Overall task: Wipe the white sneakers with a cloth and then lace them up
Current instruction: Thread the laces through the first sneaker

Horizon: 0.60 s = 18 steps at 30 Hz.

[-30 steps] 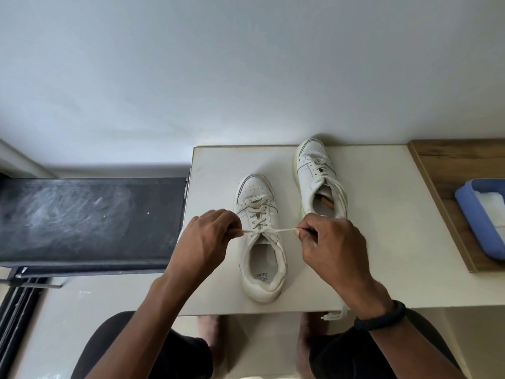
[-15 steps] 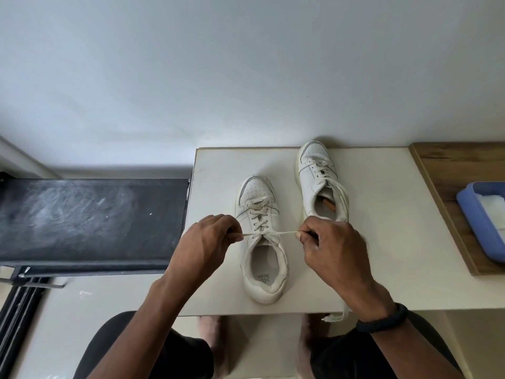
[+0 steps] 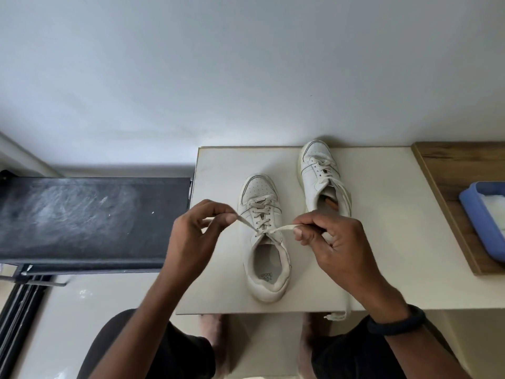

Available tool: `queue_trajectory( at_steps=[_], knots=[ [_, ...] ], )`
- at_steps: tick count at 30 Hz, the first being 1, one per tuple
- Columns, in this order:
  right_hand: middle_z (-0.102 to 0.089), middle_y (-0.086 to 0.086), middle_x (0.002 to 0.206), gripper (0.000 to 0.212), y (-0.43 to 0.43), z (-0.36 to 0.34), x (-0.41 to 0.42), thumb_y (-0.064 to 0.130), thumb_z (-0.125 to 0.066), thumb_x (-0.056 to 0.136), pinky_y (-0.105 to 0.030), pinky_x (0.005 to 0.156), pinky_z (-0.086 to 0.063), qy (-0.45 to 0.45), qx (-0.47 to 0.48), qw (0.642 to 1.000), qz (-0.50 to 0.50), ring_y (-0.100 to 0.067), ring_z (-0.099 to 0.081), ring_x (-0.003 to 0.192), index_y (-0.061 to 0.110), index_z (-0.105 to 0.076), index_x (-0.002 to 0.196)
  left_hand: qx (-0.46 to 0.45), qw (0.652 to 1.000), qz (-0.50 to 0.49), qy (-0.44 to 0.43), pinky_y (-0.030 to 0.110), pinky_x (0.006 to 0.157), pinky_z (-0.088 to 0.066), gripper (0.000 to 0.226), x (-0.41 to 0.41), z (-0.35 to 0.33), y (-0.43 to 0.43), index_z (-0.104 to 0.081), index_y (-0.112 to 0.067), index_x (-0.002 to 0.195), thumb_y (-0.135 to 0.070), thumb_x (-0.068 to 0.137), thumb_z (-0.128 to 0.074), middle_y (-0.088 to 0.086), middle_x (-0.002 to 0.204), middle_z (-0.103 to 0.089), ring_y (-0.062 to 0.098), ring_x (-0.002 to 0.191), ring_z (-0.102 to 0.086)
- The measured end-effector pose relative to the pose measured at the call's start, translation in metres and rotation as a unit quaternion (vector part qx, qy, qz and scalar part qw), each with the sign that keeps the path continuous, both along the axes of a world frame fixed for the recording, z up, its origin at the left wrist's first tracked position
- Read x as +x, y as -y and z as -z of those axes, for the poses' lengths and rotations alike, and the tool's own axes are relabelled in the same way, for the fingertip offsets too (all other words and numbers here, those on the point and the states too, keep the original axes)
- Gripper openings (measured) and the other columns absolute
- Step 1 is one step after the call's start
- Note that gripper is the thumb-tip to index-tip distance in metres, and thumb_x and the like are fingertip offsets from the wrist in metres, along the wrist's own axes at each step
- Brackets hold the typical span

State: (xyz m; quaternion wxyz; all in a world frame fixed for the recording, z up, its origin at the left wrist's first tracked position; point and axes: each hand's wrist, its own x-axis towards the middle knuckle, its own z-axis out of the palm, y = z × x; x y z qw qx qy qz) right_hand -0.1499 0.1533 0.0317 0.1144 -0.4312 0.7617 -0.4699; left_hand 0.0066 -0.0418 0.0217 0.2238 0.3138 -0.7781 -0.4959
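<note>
Pinching lace ends [image 3: 282,229], left hand [image 3: 191,236] and right hand [image 3: 337,242] flank the near sneaker [image 3: 269,289].

Your right fingers [image 3: 319,224] are hiding the heel of the far sneaker [image 3: 314,170] just beyond them; well to their right, the view's edge is cutting off the blue tray [image 3: 476,217].

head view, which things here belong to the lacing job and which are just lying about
In the job:
near sneaker
its lace, one end pinched by the left hand, the other by the right hand
far sneaker, untouched
white table under both

Lying about:
blue tray, white contents unclear
wooden board under it
black panel
</note>
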Motion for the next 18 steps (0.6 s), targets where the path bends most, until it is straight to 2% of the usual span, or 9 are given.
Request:
queue_trajectory(
  at_steps=[2, 5, 9, 12, 14, 16, 18],
  knots=[
    [-0.072, 0.014, 0.085, 0.006, 0.013, 0.004, 0.007, 0.012, -0.072, 0.089, -0.021, 0.072, -0.057, 0.006, -0.052, 0.998, 0.021, -0.005, -0.072, 0.08, 0.009, -0.076, 0.092, 0.054, 0.998, -0.024, -0.032, 0.012, 0.073, -0.049, 0.006, -0.013, 0.004, -0.012, -0.073, -0.018, 0.087, -0.019, 0.093, -0.072, -0.013, 0.092, -0.076, 0.001, 0.083, -0.067],
    [-0.075, 0.008, 0.085, 0.004, 0.033, 0.013, 0.012, 0.011, -0.075, 0.088, -0.024, 0.074, -0.056, 0.077, -0.094, 0.99, 0.067, -0.01, -0.073, 0.083, 0.009, -0.075, 0.091, 0.138, 0.985, -0.069, -0.079, 0.027, 0.069, -0.056, 0.017, -0.029, 0.01, -0.026, -0.068, -0.009, 0.091, -0.025, 0.096, -0.067, -0.004, 0.094, -0.079, 0.016, 0.085, -0.071],
    [-0.077, 0.003, 0.09, 0.004, 0.05, 0.016, 0.018, 0.011, -0.069, 0.094, -0.033, 0.073, -0.057, 0.223, -0.087, 0.967, 0.093, -0.013, -0.071, 0.084, 0.013, -0.073, 0.093, 0.204, 0.963, -0.133, -0.114, 0.021, 0.054, -0.048, 0.024, -0.042, 0.012, -0.043, -0.062, -0.005, 0.09, -0.026, 0.1, -0.06, 0.002, 0.075, -0.076, 0.017, 0.068, -0.069],
    [-0.078, -0.003, 0.086, 0.01, 0.062, 0.015, 0.02, 0.012, -0.061, 0.099, -0.031, 0.061, -0.052, 0.298, -0.082, 0.944, 0.116, -0.017, -0.069, 0.075, 0.006, -0.068, 0.095, 0.217, 0.953, -0.174, -0.123, 0.022, 0.056, -0.044, 0.023, -0.048, 0.017, -0.054, -0.065, -0.01, 0.087, -0.029, 0.1, -0.06, -0.001, 0.064, -0.064, 0.012, 0.06, -0.056],
    [-0.074, -0.007, 0.074, 0.011, 0.069, 0.015, 0.023, 0.011, -0.061, 0.099, -0.027, 0.058, -0.052, 0.329, -0.091, 0.928, 0.148, -0.012, -0.068, 0.064, 0.006, -0.068, 0.094, 0.226, 0.948, -0.19, -0.122, 0.022, 0.056, -0.045, 0.025, -0.051, 0.018, -0.058, -0.07, -0.012, 0.088, -0.032, 0.1, -0.06, 0.0, 0.063, -0.062, 0.012, 0.059, -0.057],
    [-0.066, -0.004, 0.064, 0.012, 0.073, 0.016, 0.028, 0.015, -0.064, 0.098, -0.023, 0.053, -0.045, 0.337, -0.088, 0.921, 0.172, -0.007, -0.056, 0.053, 0.013, -0.071, 0.089, 0.227, 0.948, -0.19, -0.117, 0.018, 0.054, -0.046, 0.025, -0.051, 0.018, -0.059, -0.075, -0.014, 0.09, -0.034, 0.099, -0.061, 0.002, 0.066, -0.067, 0.011, 0.058, -0.063],
    [-0.063, 0.001, 0.062, 0.017, 0.075, 0.022, 0.031, 0.02, -0.063, 0.098, -0.031, 0.06, -0.048, 0.318, -0.069, 0.929, 0.176, -0.009, -0.053, 0.058, 0.021, -0.075, 0.086, 0.215, 0.955, -0.181, -0.099, 0.018, 0.053, -0.045, 0.026, -0.051, 0.02, -0.059, -0.077, -0.016, 0.094, -0.035, 0.099, -0.06, 0.004, 0.071, -0.07, 0.007, 0.053, -0.061]
  ],
)
